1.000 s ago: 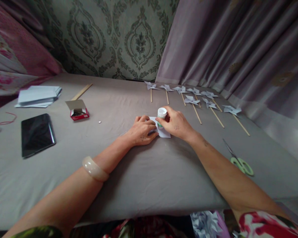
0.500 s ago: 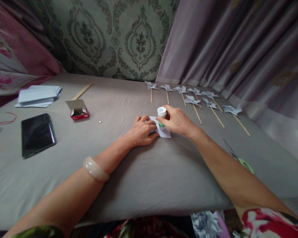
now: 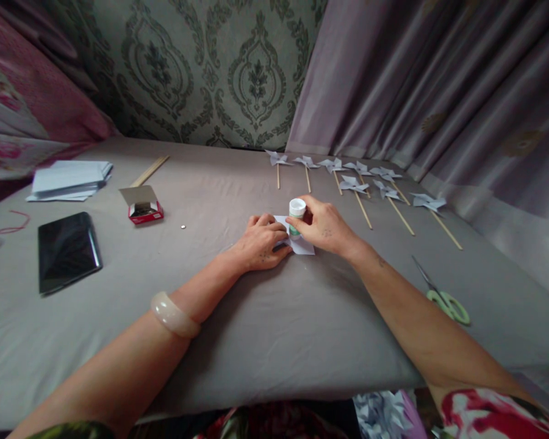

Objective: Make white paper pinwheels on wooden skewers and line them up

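My right hand [image 3: 322, 225] is wrapped around a white glue stick [image 3: 297, 208] with a green label. The stick stands upright, one end down against a piece of white paper [image 3: 303, 246] on the table. Opposite it, my left hand [image 3: 264, 241] presses the paper's left part down with bent fingers, which hide much of the sheet and its folds. The glue stick's lower end is partly covered by my right thumb.
Several paper pinwheels on sticks [image 3: 354, 184] lie at the back right, green-handled scissors [image 3: 448, 306] beside my right forearm. Leftward are a red box [image 3: 145, 213], wooden sticks [image 3: 150, 171], a paper stack [image 3: 68, 180], a black tablet [image 3: 69, 251] and a red cord [image 3: 16, 224].
The glue stick shifts only slightly over the paper in my right hand. My left hand stays put on the sheet. The whole view tilts a little.
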A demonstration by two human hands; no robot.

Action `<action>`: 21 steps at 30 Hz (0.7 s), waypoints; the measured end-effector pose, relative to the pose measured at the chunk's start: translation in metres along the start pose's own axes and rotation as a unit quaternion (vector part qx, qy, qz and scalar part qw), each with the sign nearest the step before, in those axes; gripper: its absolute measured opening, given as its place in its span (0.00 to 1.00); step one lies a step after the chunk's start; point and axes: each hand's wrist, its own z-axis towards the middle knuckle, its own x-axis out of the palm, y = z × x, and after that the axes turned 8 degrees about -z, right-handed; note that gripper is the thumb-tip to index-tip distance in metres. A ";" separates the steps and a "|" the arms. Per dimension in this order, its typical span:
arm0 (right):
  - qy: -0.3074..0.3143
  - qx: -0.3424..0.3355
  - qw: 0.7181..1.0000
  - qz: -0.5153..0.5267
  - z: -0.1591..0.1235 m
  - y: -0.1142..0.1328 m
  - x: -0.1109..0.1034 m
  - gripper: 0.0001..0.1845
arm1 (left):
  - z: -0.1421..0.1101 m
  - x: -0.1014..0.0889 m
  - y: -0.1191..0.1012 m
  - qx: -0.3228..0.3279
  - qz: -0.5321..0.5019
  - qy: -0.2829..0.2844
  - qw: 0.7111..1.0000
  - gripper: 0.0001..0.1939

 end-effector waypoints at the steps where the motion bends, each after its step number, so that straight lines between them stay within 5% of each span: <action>1: 0.004 -0.003 1.000 -0.001 0.000 0.000 0.001 0.15 | 0.000 0.000 0.000 -0.001 -0.002 0.000 1.000 0.14; 16: 0.068 -0.058 0.996 -0.004 0.014 0.001 -0.007 0.10 | 0.000 0.000 0.001 0.004 0.026 -0.004 1.000 0.14; 21: -0.013 0.023 0.993 0.113 0.011 -0.007 -0.017 0.11 | 0.000 0.001 0.003 0.010 0.019 -0.011 1.000 0.14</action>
